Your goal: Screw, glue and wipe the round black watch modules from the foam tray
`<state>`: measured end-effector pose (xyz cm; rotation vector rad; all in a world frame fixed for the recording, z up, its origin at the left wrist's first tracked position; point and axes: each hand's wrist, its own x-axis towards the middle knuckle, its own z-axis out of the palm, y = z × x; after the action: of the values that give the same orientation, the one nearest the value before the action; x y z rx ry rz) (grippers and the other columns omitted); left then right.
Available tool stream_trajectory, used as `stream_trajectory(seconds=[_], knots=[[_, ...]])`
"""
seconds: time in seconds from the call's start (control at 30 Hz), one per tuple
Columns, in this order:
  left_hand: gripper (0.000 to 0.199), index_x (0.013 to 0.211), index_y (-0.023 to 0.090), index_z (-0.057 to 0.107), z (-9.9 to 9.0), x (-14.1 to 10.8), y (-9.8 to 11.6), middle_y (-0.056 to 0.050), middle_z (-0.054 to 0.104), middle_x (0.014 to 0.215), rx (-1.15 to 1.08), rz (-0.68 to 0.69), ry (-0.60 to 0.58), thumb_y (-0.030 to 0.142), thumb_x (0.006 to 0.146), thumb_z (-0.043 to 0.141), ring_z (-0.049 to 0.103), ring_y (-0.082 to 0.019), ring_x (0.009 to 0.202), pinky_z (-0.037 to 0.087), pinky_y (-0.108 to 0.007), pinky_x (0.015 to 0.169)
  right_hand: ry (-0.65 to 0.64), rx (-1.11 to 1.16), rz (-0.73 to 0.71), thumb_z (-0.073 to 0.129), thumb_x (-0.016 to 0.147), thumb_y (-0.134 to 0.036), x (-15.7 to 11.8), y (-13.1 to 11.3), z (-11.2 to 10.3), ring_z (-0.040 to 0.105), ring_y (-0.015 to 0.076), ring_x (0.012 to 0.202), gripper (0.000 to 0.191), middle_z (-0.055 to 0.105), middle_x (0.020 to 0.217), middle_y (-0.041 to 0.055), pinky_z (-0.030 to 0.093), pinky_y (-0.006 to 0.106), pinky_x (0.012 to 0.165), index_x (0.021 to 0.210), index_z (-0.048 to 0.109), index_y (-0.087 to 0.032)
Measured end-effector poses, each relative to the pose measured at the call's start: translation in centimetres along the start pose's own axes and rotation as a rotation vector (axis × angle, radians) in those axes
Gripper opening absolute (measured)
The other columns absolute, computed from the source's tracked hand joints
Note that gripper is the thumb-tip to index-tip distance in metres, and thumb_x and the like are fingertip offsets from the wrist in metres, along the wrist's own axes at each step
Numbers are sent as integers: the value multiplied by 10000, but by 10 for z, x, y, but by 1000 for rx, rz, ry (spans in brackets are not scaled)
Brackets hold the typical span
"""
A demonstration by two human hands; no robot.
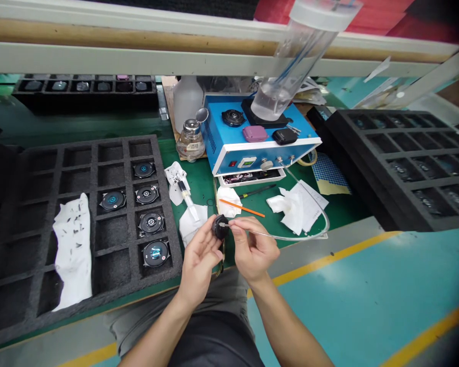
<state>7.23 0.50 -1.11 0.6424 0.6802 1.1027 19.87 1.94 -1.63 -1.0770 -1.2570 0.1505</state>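
My left hand holds a round black watch body near the table's front edge. Pinched in my right hand is the end of a clear thin tube, its tip touching or very near the watch. That tube curves back to the front of a blue machine. To the left, a black foam tray holds several round watches, and a marked white cloth lies over it. An orange stick rests beyond my hands, beside white wipes.
A glass bottle and a white plastic bottle stand left of the machine. On top of the machine are a clear cylinder and small cases. Another foam tray sits at right; a shelf beam crosses above.
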Motion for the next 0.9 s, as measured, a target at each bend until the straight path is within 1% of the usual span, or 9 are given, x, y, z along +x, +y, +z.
stream_trajectory(seconds=[0.17,0.3,0.4,0.57,0.8,0.9], knots=[[584,1378,319,673,1,1,0,-44,653,1471,1,-3,4,130,828,725,561,-281,1420,405,-436,1232,8,-19,-7,677,870,-46,-1,0,1,737,181,779,237,771,840,25,628,361,719,999,727,-238],[607,1406,305,651,1,0,1,-58,624,1504,33,-19,13,143,824,717,509,-303,1463,371,-457,1253,11,-17,1,681,872,-58,-1,1,1,740,183,774,224,773,837,24,630,365,718,992,730,-241],[611,1405,312,652,1,0,1,-57,624,1504,33,-18,13,144,821,713,510,-304,1462,361,-463,1257,11,-8,-5,682,870,-54,-1,1,0,742,184,779,233,775,840,24,631,364,719,997,732,-243],[631,1434,296,629,1,0,1,-74,617,1509,54,-24,4,157,823,702,496,-320,1471,339,-486,1267,12,-36,-4,679,884,-86,0,0,1,744,186,761,190,775,829,25,635,366,704,979,728,-243],[612,1401,300,657,1,0,2,-59,646,1479,26,-17,10,137,814,719,524,-301,1451,383,-456,1246,12,-31,-9,682,870,-54,0,0,1,744,183,775,225,774,832,26,633,361,712,989,730,-238],[611,1399,297,659,2,0,2,-62,653,1470,22,-16,12,139,813,721,534,-302,1443,393,-451,1240,12,-38,-9,683,876,-72,0,0,1,745,185,766,204,774,824,24,635,359,705,982,733,-238]])
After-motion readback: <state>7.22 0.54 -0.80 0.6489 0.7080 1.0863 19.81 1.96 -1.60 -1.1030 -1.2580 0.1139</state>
